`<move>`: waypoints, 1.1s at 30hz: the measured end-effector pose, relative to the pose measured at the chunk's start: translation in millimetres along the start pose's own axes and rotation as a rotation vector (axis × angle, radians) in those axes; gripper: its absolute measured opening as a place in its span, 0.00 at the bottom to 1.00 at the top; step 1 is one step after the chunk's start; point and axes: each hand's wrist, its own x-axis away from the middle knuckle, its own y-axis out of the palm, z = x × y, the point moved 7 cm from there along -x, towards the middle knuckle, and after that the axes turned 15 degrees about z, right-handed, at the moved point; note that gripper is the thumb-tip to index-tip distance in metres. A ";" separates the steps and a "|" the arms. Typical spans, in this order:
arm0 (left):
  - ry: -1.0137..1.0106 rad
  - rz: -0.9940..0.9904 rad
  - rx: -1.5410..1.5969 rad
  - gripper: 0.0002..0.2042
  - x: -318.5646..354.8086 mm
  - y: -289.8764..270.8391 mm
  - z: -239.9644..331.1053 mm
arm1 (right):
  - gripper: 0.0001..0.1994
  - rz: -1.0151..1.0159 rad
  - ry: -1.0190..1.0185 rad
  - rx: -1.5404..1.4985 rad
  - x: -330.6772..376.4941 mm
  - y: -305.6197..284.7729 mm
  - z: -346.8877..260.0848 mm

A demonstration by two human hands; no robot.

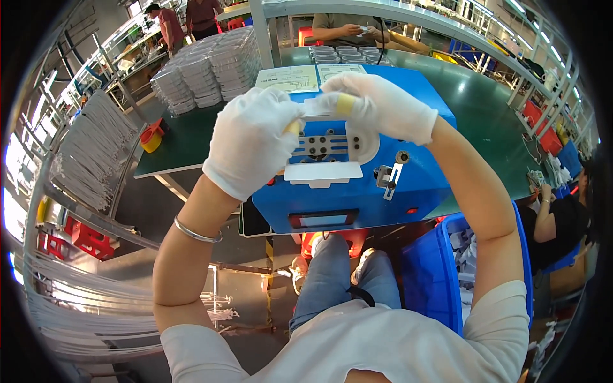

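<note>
Both my hands wear white gloves with yellow tape on a fingertip. My left hand (250,140) and my right hand (382,105) pinch the two ends of a small white flat piece (318,108), held just above the top of a blue box-shaped machine (421,182). Below the piece sit the machine's white fixture with dark holes (327,145) and a white flat tray plate (322,172). A silver bangle (196,233) circles my left wrist.
Stacks of clear plastic trays (207,70) stand on the green table (185,143) at the back left. A blue bin (434,274) with white parts is at my right knee. White cable bundles (89,150) hang at left. Other people work behind and at right.
</note>
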 end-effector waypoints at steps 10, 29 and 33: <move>-0.037 0.046 0.012 0.16 -0.5 5.3 -11.7 | 0.04 0.119 -0.082 -0.092 10.8 3.7 -20.9; -0.110 -0.004 0.111 0.06 4.1 10.5 -14.9 | 0.04 0.254 -0.727 0.589 18.7 3.1 -63.3; -0.132 -0.032 0.088 0.08 6.2 11.1 -17.7 | 0.12 -0.139 0.012 -0.026 -9.4 16.1 -19.4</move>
